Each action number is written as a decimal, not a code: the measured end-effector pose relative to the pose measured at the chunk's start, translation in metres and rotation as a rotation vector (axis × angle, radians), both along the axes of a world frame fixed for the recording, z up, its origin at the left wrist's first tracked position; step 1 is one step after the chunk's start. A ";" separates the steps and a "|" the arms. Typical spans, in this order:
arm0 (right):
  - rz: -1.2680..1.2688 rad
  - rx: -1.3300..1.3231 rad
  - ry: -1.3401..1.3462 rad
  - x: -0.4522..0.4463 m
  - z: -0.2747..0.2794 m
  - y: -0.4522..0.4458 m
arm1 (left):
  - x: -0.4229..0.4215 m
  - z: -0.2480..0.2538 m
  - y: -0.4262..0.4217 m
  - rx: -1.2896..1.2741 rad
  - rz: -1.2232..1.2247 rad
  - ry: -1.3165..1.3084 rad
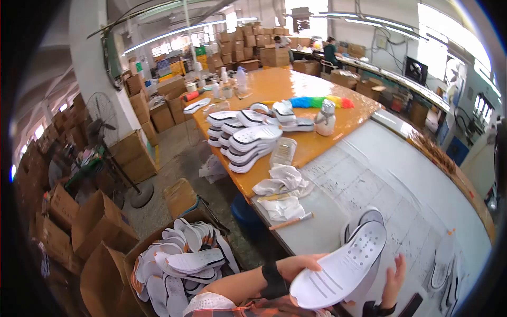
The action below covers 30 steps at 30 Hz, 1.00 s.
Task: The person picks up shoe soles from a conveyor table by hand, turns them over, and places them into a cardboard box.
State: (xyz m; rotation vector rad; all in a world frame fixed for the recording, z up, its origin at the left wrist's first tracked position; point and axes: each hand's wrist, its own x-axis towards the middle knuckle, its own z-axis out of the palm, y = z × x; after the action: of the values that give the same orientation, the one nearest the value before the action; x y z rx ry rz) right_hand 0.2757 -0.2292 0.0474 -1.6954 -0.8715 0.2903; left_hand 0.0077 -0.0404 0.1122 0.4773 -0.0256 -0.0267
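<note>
My left hand [302, 264] grips a white shoe sole [343, 264] near its heel end, with the thumb on its upper face. The sole is tilted, and round holes and grooves show on it. Just behind its toe end another sole [371, 215] shows in part; whether I hold that one too, I cannot tell. To the right of the held sole is my right hand [394, 279], raised with its fingers apart and nothing in it. Left of the soles, a brush [292, 221] lies at the table edge beside crumpled white cloths [283, 182].
Stacked soles [248, 138], a clear plastic container [283, 152], a metal-topped jar [326, 119] and a rainbow duster [319, 101] sit on the orange table [264, 84]. A carton of soles [185, 259] stands lower left. More soles [442, 269] lie at right. Two people work far back.
</note>
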 end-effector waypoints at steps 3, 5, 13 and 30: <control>0.219 0.154 0.095 -0.010 0.063 0.026 | 0.010 -0.009 0.010 -0.068 -0.152 -0.006; 0.301 -0.048 -0.162 -0.011 0.086 0.039 | 0.013 -0.017 0.014 -0.290 -0.194 -0.020; 0.136 0.178 0.175 -0.033 0.065 0.029 | 0.029 -0.014 0.011 -0.117 0.366 -0.372; 0.938 0.180 0.331 -0.107 0.089 0.064 | -0.006 -0.124 0.042 0.457 0.053 0.169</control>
State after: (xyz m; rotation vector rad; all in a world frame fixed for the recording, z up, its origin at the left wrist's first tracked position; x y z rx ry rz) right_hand 0.1683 -0.1650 0.1366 -0.9323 -1.3409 1.0509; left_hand 0.0015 0.0017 -0.0115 0.9304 0.1619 -0.0209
